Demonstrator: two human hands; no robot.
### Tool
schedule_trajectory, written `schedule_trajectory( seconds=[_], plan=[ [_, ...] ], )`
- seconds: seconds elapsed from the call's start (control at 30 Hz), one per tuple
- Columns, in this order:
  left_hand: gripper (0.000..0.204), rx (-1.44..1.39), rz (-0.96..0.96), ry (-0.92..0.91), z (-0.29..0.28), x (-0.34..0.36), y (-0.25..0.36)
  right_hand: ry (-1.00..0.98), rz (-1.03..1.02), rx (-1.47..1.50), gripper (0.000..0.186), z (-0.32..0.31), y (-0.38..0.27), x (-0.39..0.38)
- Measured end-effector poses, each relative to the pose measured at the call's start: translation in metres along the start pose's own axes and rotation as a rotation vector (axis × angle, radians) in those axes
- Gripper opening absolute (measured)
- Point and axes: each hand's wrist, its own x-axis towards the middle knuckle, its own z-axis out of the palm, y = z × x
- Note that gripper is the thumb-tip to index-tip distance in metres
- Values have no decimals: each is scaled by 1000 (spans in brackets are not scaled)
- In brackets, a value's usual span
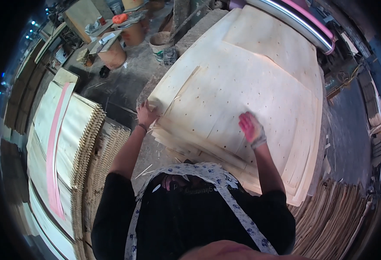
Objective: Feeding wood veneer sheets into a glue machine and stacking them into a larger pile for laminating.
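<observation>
A broad stack of thin pale wood veneer sheets [242, 99], dotted with small dark marks, lies in front of me. My left hand [147, 113], bare with a dark band at the wrist, is at the left edge of the stack, its fingers closed on the veneer edge. Beside it, the near veneer strips [199, 141] are smeared by motion. Over the middle right of the top sheet is my right hand [252, 129], in a glove with a red palm. Its fingers are stretched out and hold nothing; whether they touch the sheet I cannot tell.
A tall pile of veneer [82, 117] with a pink strip [54, 151] stands on the left. More stacked sheets [329, 216] are at lower right. A shiny metal roller [299, 21] borders the far end. A bucket [159, 43] and round drums [112, 55] stand far left.
</observation>
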Motion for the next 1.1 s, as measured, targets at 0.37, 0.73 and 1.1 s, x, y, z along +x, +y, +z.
schedule_trajectory(
  seconds=[0.37,0.73,1.1],
  plan=[
    [27,-530,70,-11,-18,78,-24,109,413,171,41,28,58,-154],
    [9,-1444,-58,-396,-178,71,100,132,330,242,45,59,74,-160],
    [8,-1447,-312,-396,-112,64,24,51,304,273,52,64,74,-151]
  ],
)
